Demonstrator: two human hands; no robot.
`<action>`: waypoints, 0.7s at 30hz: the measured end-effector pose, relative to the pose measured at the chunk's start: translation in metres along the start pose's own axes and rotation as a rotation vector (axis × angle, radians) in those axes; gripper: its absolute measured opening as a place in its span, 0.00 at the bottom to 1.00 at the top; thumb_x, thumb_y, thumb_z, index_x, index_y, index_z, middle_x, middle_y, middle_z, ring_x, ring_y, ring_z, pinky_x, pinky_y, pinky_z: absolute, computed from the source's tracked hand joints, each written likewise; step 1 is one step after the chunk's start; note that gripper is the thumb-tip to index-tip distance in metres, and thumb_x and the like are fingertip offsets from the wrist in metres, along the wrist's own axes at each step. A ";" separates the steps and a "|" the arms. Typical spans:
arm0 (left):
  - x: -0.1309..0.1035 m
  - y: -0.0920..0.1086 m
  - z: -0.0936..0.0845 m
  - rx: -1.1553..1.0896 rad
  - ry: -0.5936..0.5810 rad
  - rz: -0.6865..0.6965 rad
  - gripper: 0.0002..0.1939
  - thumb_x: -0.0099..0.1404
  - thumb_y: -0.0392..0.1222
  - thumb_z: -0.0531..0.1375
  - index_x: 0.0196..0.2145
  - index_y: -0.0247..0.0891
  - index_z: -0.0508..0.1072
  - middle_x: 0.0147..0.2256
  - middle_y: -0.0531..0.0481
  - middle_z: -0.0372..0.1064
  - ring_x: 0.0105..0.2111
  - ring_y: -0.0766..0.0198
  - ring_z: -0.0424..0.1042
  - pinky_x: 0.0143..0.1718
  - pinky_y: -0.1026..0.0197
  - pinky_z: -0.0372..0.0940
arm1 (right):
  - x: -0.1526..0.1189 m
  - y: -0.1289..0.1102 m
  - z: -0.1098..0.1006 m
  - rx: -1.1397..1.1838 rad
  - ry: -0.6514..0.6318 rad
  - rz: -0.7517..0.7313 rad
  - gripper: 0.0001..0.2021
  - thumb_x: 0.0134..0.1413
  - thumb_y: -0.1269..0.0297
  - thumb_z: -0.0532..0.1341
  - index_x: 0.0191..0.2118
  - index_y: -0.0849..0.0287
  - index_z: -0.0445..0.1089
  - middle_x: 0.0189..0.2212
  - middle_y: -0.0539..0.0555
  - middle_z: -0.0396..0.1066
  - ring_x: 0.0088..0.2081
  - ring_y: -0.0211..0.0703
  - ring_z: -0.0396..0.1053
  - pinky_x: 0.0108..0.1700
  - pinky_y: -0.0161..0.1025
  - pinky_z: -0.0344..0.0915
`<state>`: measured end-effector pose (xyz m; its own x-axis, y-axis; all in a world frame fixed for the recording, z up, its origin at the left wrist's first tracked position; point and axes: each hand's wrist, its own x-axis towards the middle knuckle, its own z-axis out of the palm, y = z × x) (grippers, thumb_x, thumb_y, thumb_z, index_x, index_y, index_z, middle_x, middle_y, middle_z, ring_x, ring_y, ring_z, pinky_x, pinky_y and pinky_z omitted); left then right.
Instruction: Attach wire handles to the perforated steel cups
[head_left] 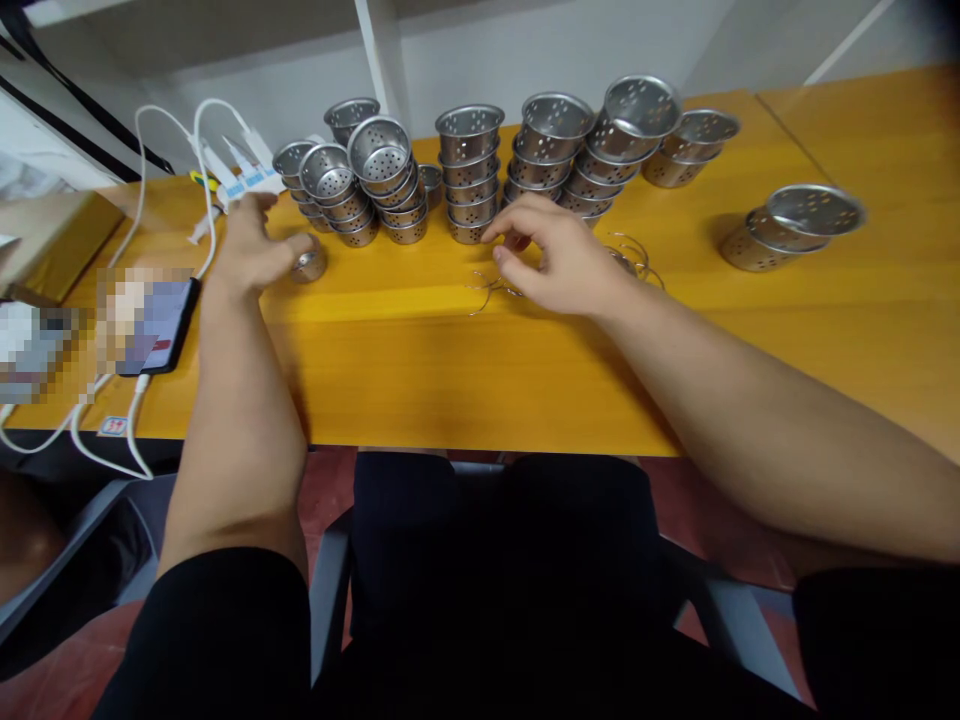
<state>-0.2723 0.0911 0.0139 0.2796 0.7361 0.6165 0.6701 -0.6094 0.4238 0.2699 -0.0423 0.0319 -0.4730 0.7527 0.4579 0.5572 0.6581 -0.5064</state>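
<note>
My left hand is over the left part of the table, fingers apart, beside a small metal piece near its thumb. Whether they touch is unclear. My right hand hovers with curled fingers above thin wire pieces; anything between the fingertips is too small to tell. More looped wires lie to its right, partly behind the wrist. Stacks of perforated metal cups stand behind both hands, among them a left stack, a middle stack and a tilted right stack.
A separate cup stack leans at the right. At the left are a phone with white cables, a power strip and a cardboard box. The yellow table's front edge is near my lap.
</note>
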 end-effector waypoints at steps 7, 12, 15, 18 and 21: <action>0.024 0.066 0.062 0.048 0.162 -0.185 0.56 0.46 0.97 0.72 0.58 0.55 0.85 0.69 0.49 0.71 0.75 0.44 0.62 0.87 0.26 0.53 | 0.000 0.005 0.003 0.037 0.026 -0.027 0.15 0.78 0.50 0.69 0.62 0.46 0.83 0.59 0.62 0.83 0.56 0.68 0.82 0.65 0.67 0.81; 0.026 0.092 0.068 0.101 0.221 -0.232 0.45 0.57 0.95 0.68 0.47 0.51 0.84 0.61 0.49 0.78 0.67 0.49 0.69 0.82 0.27 0.59 | 0.000 0.010 0.007 0.047 0.063 -0.069 0.12 0.80 0.52 0.67 0.57 0.47 0.83 0.57 0.62 0.83 0.53 0.65 0.83 0.63 0.66 0.82; 0.026 0.105 0.069 0.104 0.230 -0.261 0.50 0.53 1.00 0.66 0.45 0.50 0.84 0.56 0.50 0.79 0.59 0.50 0.73 0.72 0.31 0.68 | 0.000 0.010 0.007 0.043 0.062 -0.082 0.12 0.80 0.52 0.66 0.58 0.47 0.84 0.57 0.62 0.83 0.54 0.66 0.83 0.63 0.66 0.82; 0.026 0.103 0.072 0.076 0.253 -0.238 0.64 0.46 1.07 0.52 0.47 0.45 0.81 0.55 0.53 0.74 0.53 0.60 0.71 0.66 0.37 0.70 | 0.000 0.004 0.005 -0.007 0.020 -0.034 0.15 0.80 0.50 0.66 0.62 0.45 0.83 0.58 0.62 0.83 0.56 0.67 0.83 0.64 0.66 0.81; 0.026 0.091 0.064 0.078 0.289 -0.106 0.61 0.57 1.02 0.41 0.53 0.43 0.72 0.57 0.55 0.66 0.52 0.65 0.65 0.63 0.42 0.70 | 0.001 -0.001 0.000 -0.081 -0.033 0.016 0.18 0.81 0.51 0.65 0.67 0.44 0.81 0.60 0.62 0.83 0.59 0.70 0.82 0.66 0.65 0.80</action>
<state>-0.1603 0.0737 0.0262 0.0060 0.6737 0.7390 0.7387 -0.5011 0.4508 0.2694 -0.0422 0.0330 -0.4853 0.7640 0.4253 0.6175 0.6438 -0.4519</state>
